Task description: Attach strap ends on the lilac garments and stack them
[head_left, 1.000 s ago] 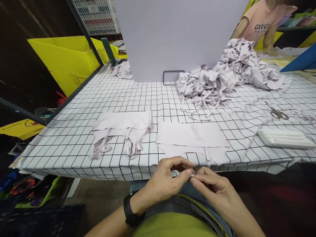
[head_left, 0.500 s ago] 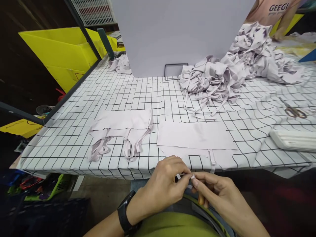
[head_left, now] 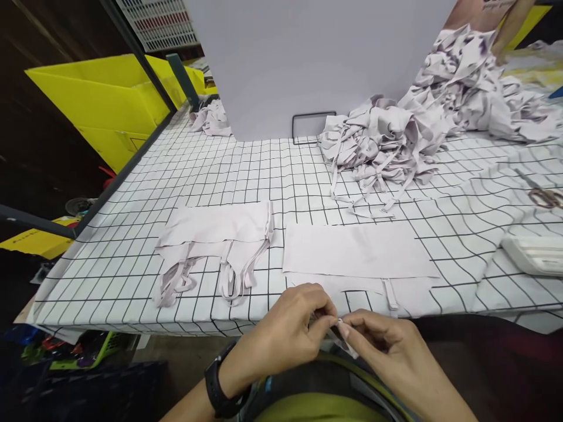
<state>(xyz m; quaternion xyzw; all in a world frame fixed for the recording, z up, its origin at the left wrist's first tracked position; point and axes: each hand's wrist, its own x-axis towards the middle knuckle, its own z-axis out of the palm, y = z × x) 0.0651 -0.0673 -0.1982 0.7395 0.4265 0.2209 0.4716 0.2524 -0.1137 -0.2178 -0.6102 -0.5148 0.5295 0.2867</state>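
Observation:
At the table's front edge my left hand (head_left: 299,322) and my right hand (head_left: 382,340) meet, fingertips pinched together. Between them is a narrow pale strap (head_left: 347,344), with a short length hanging below the fingers. Just beyond lies a flat pale lilac garment (head_left: 356,252), its lower edge partly hidden by my hands; another strap (head_left: 390,295) with a small slider shows on its right side. To the left rests a neat stack of folded garments (head_left: 215,225), their straps looped toward me.
A heap of crumpled garments (head_left: 382,146) lies at the back right, before a large pale board (head_left: 316,64). Scissors (head_left: 543,193) and a white tray (head_left: 536,255) are on the right. Yellow bins (head_left: 101,105) stand beyond the left edge. A co-worker's arm (head_left: 514,26) shows at the far right.
My view has tilted and shifted slightly. The hands stay pinched together at the strap, and more of the strap now hangs below the fingers.

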